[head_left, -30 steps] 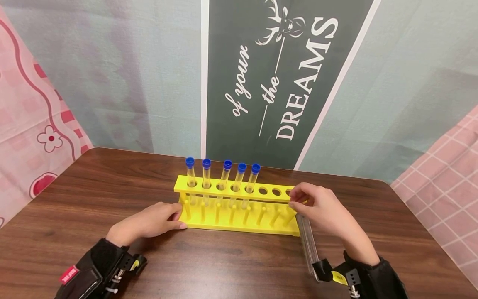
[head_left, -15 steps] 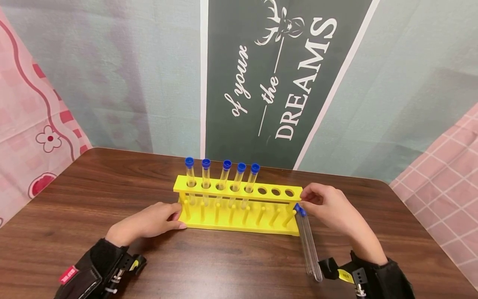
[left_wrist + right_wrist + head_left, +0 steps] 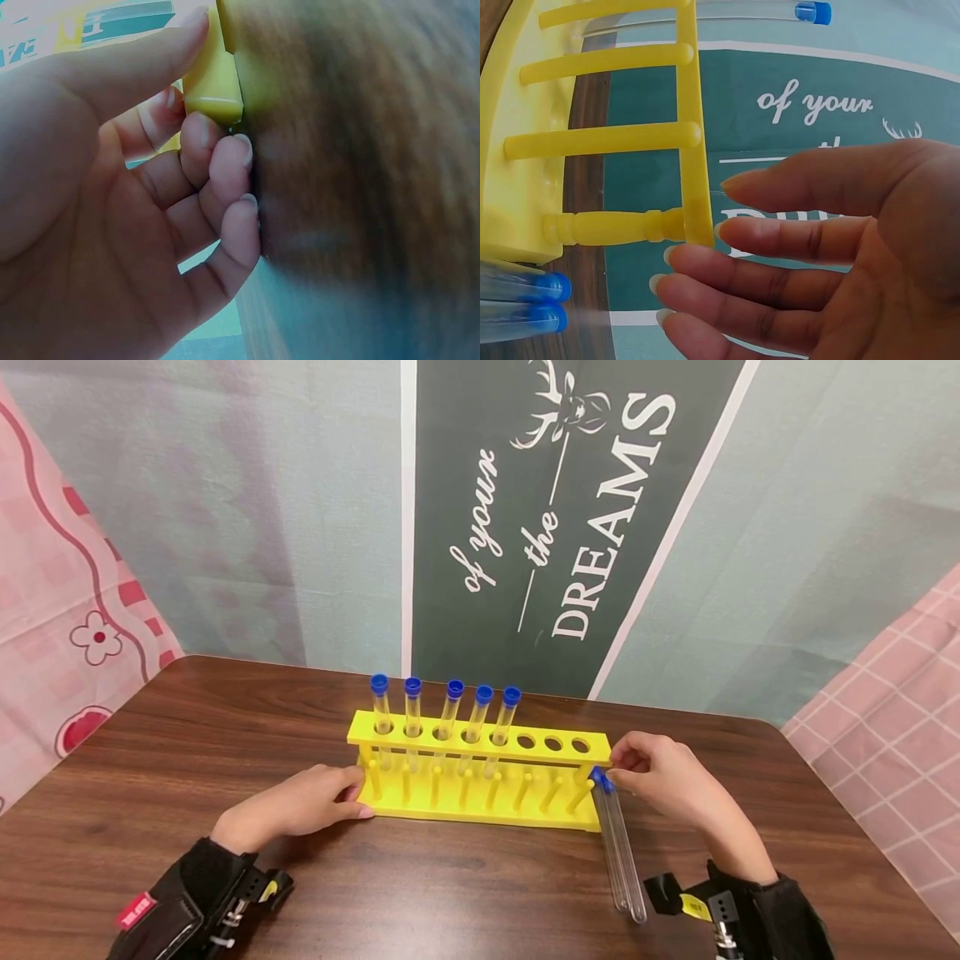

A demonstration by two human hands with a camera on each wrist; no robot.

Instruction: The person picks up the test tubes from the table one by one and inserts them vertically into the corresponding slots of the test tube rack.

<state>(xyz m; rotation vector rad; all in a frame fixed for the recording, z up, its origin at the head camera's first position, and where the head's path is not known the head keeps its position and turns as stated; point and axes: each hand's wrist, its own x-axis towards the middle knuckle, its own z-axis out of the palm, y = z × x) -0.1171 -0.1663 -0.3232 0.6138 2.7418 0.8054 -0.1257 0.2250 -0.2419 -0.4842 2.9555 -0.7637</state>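
A yellow test tube rack (image 3: 472,812) stands on the wooden table. Several clear test tubes with blue caps (image 3: 512,697) fill its left holes; three holes on the right show no tube. My left hand (image 3: 311,802) grips the left end of the rack's base, thumb on the yellow base (image 3: 214,94) and the other fingers curled against its side. Beside the right end of the top bar is my right hand (image 3: 663,772), fingers loosely bent and holding nothing; in the right wrist view its fingertips (image 3: 727,229) are at the bar's end, contact unclear.
Two blue-capped test tubes (image 3: 621,860) lie on the table (image 3: 480,893) at the rack's right end, below my right hand. A printed cloth backdrop (image 3: 337,527) hangs behind the table's far edge, with pink cloth (image 3: 900,693) at the sides.
My right hand has drawn back to the right from the rack's last hole, which is now uncovered. The caps of the two lying tubes have come into view. My left hand keeps its place.
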